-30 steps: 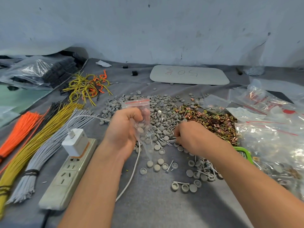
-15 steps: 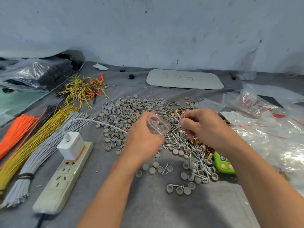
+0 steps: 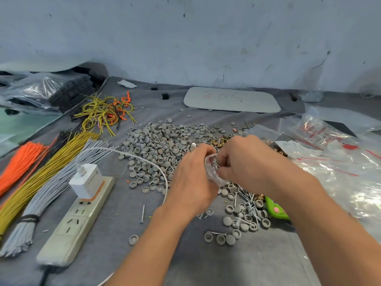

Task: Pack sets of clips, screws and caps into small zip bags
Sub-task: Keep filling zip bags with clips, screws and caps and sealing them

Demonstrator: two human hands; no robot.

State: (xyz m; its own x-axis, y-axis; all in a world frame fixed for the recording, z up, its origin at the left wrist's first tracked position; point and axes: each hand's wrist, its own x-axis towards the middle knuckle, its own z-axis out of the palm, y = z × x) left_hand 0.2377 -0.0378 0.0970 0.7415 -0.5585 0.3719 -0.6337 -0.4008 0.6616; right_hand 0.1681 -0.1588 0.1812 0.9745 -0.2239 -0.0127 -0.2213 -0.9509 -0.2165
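The bag (image 3: 212,170), small and clear, is held above the middle of the worktop (image 3: 226,265), between both hands.

Left hand (image 3: 191,178): fingers curled round the bag's left side, gripping it from behind.

Right hand (image 3: 247,162): fingers (image 3: 223,172) curled onto the bag's mouth and pinching its edge. Whether they also hold parts cannot be told (the fingertips are hidden behind the plastic).

Parts supply:
- Caps (image 3: 160,145): grey, round, in a broad heap just beyond the hands, toward the far edge. More caps lie scattered near the right forearm, toward the near edge.
- Screws (image 3: 245,197): mixed in with the caps below the right hand. One lone screw (image 3: 142,213) lies apart, left of the left wrist.
- Clips (image 3: 222,141): brass-coloured, heaped directly beyond the right hand.

Other items:
- Power strip (image 3: 76,221): toward the left near corner, with a white charger (image 3: 86,180) plugged in. Its cable (image 3: 144,159) arcs across the caps and passes under the left hand.
- Wire bundles (image 3: 47,170): orange, yellow and grey, along the left edge.
- Loose wires (image 3: 105,112): tangled, toward the far left corner.
- Grey board (image 3: 231,100): flat at the far edge.
- Large plastic bags (image 3: 340,162): along the right edge.
- Green object (image 3: 276,209): touching the right forearm, partly covered.
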